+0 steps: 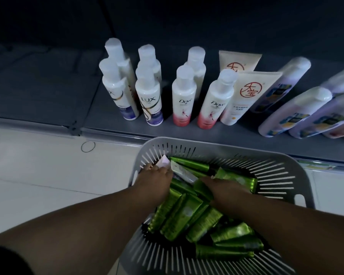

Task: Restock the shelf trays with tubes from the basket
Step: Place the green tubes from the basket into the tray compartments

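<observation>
Below the dim grey shelf, left hand and right hand lay among glossy green tubes in the slotted grey basket, fingers hidden, grip unclear; slick tubes might slip.

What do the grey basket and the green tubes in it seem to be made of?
Basket: likely moulded plastic, matt grey, judging by its even slots and cut-out handle. Green tubes: probably soft plastic or laminate, with a glossy, metallic sheen.
</observation>
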{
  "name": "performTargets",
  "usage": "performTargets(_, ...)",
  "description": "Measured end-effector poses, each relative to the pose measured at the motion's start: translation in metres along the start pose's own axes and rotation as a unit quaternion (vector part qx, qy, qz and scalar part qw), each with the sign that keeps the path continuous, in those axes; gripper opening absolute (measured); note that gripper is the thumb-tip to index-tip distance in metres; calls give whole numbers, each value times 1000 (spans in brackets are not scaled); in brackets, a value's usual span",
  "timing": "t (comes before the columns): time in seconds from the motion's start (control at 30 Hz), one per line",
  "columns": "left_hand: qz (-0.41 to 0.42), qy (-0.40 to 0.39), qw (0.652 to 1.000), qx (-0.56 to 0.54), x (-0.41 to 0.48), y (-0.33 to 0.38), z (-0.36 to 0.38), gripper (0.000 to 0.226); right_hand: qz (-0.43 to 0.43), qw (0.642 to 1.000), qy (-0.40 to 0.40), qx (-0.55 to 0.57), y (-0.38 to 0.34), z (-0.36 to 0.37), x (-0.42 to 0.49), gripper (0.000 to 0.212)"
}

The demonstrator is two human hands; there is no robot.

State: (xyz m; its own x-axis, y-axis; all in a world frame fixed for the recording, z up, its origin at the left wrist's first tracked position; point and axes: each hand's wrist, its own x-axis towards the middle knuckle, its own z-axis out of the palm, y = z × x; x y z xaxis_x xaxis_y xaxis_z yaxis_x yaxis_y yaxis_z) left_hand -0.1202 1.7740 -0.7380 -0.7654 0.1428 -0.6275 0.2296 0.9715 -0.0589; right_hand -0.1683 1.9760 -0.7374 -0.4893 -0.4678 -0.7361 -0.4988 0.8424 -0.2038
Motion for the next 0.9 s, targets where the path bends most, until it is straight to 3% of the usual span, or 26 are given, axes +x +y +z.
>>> performTargets(0.33, -9, -17, 999, 28, 10, 9, 3, 59, 5, 999, 8, -45, -5, 18, 19, 67)
performTargets(0.5, -13, -18, 1000, -17, 9, 10, -5, 44, 18, 1000, -19, -1, -2, 12, 14, 55)
performTargets(0.6, -17, 4, 994, -106, 6, 7, -15, 42, 39, 998, -1, 58, 0, 3, 4, 41)
performTargets(0.77, -61, 81, 931, -351, -13, -2, -40, 42, 78, 979, 95, 159, -2, -24, -26, 33)
performTargets(0.9, -85, 153, 880, -442, -42, -6, -58, 34, 66, 945, 183, 262, -9, -42, -55, 15)
